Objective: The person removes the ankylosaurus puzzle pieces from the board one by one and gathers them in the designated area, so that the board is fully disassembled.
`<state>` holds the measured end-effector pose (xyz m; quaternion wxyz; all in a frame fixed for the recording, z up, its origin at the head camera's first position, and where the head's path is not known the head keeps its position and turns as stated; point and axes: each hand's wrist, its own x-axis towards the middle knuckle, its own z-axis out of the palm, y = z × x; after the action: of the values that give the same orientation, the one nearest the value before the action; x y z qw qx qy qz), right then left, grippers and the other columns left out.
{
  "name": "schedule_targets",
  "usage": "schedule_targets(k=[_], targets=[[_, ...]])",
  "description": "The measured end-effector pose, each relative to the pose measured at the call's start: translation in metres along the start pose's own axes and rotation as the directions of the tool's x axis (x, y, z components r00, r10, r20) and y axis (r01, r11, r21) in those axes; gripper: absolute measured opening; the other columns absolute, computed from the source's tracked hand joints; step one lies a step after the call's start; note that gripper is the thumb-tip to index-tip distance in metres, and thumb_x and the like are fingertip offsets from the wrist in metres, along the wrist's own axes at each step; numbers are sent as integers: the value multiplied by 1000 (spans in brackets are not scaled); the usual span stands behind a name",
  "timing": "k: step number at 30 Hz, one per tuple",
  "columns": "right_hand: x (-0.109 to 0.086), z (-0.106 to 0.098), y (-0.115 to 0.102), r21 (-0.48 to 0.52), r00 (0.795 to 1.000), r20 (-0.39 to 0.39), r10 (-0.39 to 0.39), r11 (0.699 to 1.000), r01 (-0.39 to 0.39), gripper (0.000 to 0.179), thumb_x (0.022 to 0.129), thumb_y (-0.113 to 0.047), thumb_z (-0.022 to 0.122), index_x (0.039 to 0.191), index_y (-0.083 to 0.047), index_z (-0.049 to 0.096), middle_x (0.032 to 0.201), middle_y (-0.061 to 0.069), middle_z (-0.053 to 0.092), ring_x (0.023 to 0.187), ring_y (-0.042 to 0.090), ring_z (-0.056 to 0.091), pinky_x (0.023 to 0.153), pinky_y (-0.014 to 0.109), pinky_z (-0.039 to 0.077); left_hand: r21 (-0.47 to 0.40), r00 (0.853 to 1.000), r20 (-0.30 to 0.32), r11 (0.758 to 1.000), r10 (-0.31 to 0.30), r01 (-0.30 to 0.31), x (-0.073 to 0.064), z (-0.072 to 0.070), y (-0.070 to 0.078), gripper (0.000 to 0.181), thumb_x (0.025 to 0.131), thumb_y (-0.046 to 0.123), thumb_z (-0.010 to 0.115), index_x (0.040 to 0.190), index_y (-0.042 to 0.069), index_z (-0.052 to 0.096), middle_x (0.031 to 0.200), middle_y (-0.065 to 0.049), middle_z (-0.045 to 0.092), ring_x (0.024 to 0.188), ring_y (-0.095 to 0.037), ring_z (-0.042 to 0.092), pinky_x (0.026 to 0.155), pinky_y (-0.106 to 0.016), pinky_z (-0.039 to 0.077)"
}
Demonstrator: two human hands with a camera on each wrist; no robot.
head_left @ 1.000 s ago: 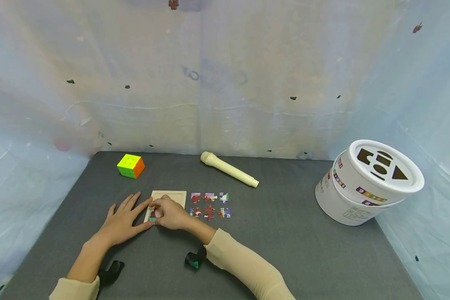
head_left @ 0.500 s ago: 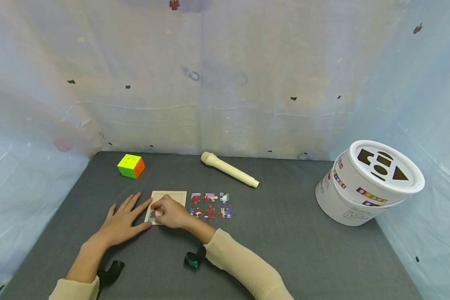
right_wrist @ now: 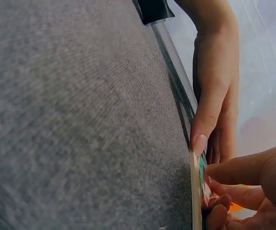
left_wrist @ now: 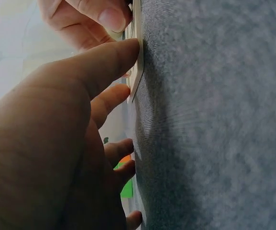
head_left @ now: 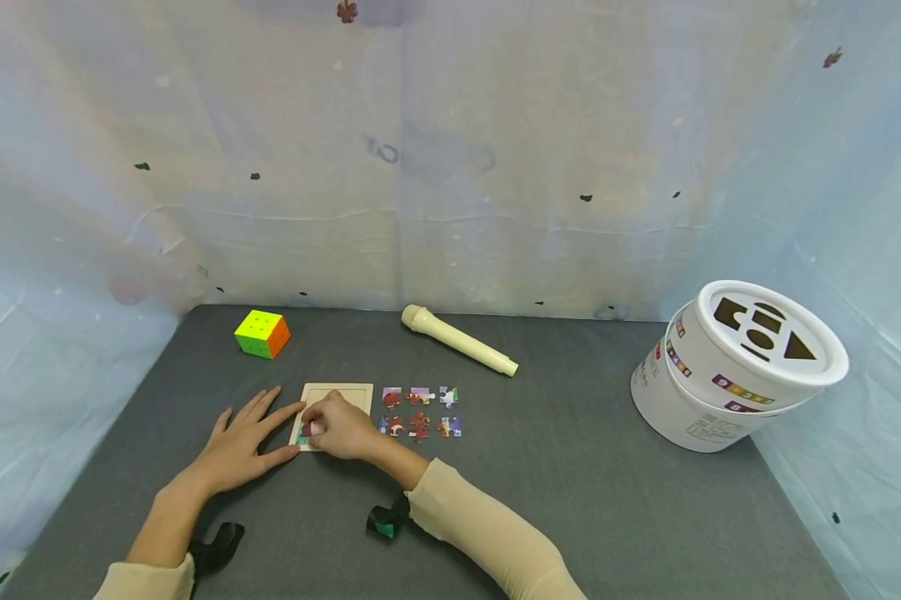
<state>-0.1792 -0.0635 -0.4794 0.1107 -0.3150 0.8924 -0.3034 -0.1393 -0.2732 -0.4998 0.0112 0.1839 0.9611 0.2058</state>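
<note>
A small wooden puzzle board with a pale raised border lies on the dark table, with a reddish and green picture part showing in its near left corner. My left hand lies palm down with fingers spread; its thumb and index fingertip touch the board's left side. Over the board, my right hand pinches a puzzle piece low against the surface, mostly hidden by the fingers. To the board's right lie several loose jigsaw pieces in two rows, with red and purple print.
A yellow, green and orange puzzle cube sits at the back left. Behind the pieces lies a cream microphone-shaped stick. A white bucket with shape holes in its lid stands on the right. Pale sheeting walls the table's back and sides.
My left thumb has drawn slightly back along the board's near left corner. My right hand stays over the same corner with only slight finger movement.
</note>
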Motion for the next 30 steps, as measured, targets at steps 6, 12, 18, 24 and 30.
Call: schedule_targets(k=[6, 12, 18, 24, 30], targets=[[1, 4, -3, -80, 1000, -19, -6, 997, 5, 29, 87, -11, 75, 116, -11, 73, 95, -3, 56, 72, 3, 49, 63, 13, 38, -27, 1000, -10, 1000, 5, -5, 0, -1, -1, 68, 91, 52, 68, 148, 21, 49, 156, -29, 28, 142, -53, 22, 100, -81, 11], [1, 8, -6, -116, 999, -42, 30, 993, -35, 27, 86, -14, 77, 113, -13, 72, 93, -5, 51, 66, 4, 47, 60, 15, 37, -66, 1000, -16, 998, 19, -20, 0, 0, -2, 66, 90, 49, 70, 146, 19, 51, 156, -30, 27, 142, -54, 20, 101, -81, 10], [-1, 9, -6, -105, 997, -68, 21, 994, -28, 28, 86, -14, 78, 111, -15, 68, 92, -6, 48, 66, 3, 45, 59, 16, 36, -72, 999, -19, 997, 39, -40, 1, 0, -3, 66, 90, 46, 71, 145, 15, 51, 154, -32, 28, 142, -54, 21, 102, -79, 11], [-2, 9, -4, -62, 996, -92, 0, 998, -6, 28, 87, -12, 76, 111, -15, 63, 91, -6, 48, 64, 3, 45, 57, 16, 35, -73, 999, -19, 996, 42, -44, 2, 2, -4, 67, 91, 45, 71, 145, 12, 51, 154, -33, 28, 143, -53, 20, 104, -77, 13], [-3, 10, 1, 40, 991, -130, -30, 999, 35, 21, 90, -4, 71, 107, -13, 64, 88, -3, 55, 68, 1, 45, 59, 15, 34, -113, 997, -39, 991, 70, -74, 3, 2, -2, 64, 90, 40, 74, 142, 9, 55, 154, -32, 29, 143, -53, 19, 104, -78, 15]])
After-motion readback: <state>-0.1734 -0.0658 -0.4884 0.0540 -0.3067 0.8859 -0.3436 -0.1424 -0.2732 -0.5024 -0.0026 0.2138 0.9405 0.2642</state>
